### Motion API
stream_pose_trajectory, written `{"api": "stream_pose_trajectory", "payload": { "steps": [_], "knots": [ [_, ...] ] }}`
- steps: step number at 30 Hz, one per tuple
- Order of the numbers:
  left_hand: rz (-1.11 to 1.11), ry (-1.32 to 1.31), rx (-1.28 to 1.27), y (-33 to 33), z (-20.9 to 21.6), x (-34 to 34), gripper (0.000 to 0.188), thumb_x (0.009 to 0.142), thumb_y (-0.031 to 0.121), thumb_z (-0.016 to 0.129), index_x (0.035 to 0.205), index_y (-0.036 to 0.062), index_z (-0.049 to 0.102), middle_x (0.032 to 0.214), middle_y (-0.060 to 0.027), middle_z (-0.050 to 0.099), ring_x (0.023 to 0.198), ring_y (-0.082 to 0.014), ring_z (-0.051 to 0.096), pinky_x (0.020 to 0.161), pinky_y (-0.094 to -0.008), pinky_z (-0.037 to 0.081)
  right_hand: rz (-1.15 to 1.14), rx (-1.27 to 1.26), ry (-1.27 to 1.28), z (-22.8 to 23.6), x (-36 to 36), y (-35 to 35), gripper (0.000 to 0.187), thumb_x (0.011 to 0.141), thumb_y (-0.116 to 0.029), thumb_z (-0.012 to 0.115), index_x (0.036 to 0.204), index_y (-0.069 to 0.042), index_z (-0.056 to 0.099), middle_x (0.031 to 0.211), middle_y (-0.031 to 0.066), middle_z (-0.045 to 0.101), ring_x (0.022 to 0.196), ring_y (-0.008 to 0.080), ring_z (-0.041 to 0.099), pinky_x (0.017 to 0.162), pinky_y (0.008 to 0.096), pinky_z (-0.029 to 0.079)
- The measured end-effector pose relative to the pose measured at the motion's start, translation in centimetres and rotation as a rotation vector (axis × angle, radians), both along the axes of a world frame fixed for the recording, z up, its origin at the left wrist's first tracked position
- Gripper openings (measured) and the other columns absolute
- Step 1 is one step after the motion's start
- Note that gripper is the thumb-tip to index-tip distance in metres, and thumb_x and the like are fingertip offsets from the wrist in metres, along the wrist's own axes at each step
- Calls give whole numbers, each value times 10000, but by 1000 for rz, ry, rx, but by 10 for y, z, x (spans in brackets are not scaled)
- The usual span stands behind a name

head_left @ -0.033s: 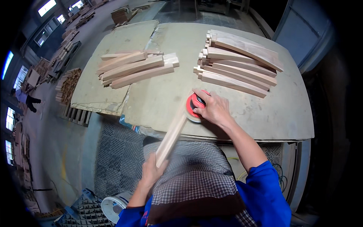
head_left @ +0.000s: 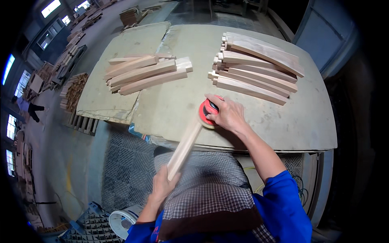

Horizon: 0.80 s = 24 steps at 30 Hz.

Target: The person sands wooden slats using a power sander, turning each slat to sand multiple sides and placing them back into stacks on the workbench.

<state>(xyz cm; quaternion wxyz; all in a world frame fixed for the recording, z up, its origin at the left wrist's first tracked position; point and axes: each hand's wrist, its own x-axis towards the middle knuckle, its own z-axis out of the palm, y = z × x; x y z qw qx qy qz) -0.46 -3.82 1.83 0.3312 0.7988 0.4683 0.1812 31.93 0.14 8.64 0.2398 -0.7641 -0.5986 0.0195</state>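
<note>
My right hand (head_left: 230, 114) is wrapped round a red and black orbital sander (head_left: 205, 112), whose round pad rests on the far end of a pale wooden strip (head_left: 187, 145). That strip slants from the tabletop down over its near edge towards me. Its near end is gripped by my left hand (head_left: 163, 184), thumb on one side and fingers on the other. The strip's far end is partly hidden beneath the sander.
Under the work lies a wide, worn tabletop (head_left: 170, 117). A small stack of wooden pieces (head_left: 142, 73) lies at its left, and a larger stack (head_left: 255, 69) at its far right. A white bucket (head_left: 117, 222) stands low at the left. A person (head_left: 30, 107) is at the far left.
The sander and my right hand have shifted very slightly to the left. My left hand keeps its grip on the strip. The distant person's legs have changed position.
</note>
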Motion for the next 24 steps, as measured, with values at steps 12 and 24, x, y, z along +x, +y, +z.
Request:
{"api": "stream_pose_trajectory", "payload": {
  "steps": [12, 24],
  "knots": [
    [99, -511, -911, 29, 6, -15, 343, 828, 182, 761, 1075, -12, 625, 724, -30, 619, 488, -19, 464, 412, -176, 324, 32, 165, 154, -34, 26, 9, 720, 663, -326, 835, 1332, -313, 570, 1002, 160, 650, 884, 350, 666, 779, 439, 545],
    [41, -102, -103, 9, 13, -2, 431, 789, 262, 767, 1113, 19, 621, 904, -206, 693, 830, -339, 706, 728, -400, 551, 163, -101, -34, 23, -24, 18, 670, 648, -308, 842, 1274, -225, 618, 894, 163, 676, 818, 360, 665, 703, 457, 522]
  ]
}}
